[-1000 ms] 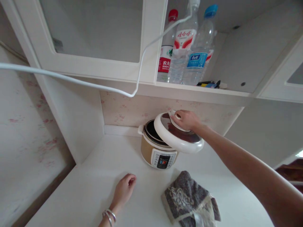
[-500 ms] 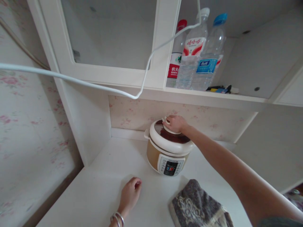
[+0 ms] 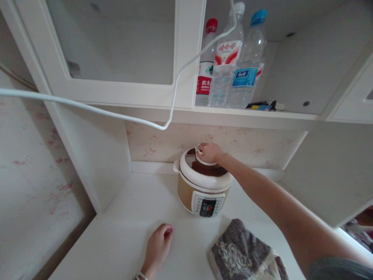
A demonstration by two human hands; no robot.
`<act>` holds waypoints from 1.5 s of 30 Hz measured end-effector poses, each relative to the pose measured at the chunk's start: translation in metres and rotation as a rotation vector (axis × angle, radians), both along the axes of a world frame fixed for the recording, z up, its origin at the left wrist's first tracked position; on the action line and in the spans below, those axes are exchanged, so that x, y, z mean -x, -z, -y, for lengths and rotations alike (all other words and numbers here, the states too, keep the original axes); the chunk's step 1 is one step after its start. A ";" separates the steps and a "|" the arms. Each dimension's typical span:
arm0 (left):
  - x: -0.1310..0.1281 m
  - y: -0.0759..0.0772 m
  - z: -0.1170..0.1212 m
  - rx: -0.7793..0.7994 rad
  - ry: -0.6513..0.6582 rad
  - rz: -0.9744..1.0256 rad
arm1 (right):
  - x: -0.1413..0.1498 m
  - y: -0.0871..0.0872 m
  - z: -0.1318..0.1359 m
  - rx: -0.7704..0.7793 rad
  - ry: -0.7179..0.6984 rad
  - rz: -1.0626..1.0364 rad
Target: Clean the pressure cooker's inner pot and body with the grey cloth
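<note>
An electric pressure cooker [image 3: 185, 189] with a white lid rim, tan body and front control panel stands on the white counter [image 3: 116, 241]. My right hand [image 3: 210, 152] is closed around the handle on top of its lid [image 3: 201, 179]; the fingers hide most of that handle. The lid sits level on the body. Left of and in front of the cooker, my left hand [image 3: 159, 243] rests on the counter, its fingers curled in, with nothing visible in them. A folded grey-brown towel [image 3: 241, 252] with a pale pattern lies in front of the cooker, below my right forearm.
Above, an open cabinet shelf [image 3: 262, 112] holds plastic bottles [image 3: 244, 77] and small dark and yellow items [image 3: 260, 105]. A white cable [image 3: 116, 112] hangs across the view before the cabinet's glass door [image 3: 116, 42]. Side panels and a papered back wall [image 3: 163, 140] bound the counter.
The view has shifted slightly, so the cabinet and cooker appear further left. My right hand keeps its hold on the lid handle. My left hand stays curled on the counter.
</note>
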State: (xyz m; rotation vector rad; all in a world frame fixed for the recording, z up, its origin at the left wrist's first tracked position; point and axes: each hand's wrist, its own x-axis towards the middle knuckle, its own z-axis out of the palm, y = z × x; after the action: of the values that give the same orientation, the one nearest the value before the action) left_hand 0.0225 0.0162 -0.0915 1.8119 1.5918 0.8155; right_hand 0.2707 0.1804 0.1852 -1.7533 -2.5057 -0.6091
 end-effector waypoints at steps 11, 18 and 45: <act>0.000 0.000 -0.001 -0.026 0.000 0.001 | 0.004 0.006 -0.006 -0.035 0.021 -0.046; 0.000 0.002 -0.005 -0.011 0.009 -0.020 | 0.002 0.010 -0.006 -0.006 0.025 -0.055; -0.001 0.001 -0.002 -0.034 0.013 -0.054 | 0.010 0.012 -0.009 -0.008 0.129 -0.106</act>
State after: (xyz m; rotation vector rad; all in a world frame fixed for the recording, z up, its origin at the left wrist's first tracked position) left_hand 0.0239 0.0182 -0.0922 1.8810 1.6070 0.7984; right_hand 0.2611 0.1895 0.1730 -1.9023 -2.3326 -0.5158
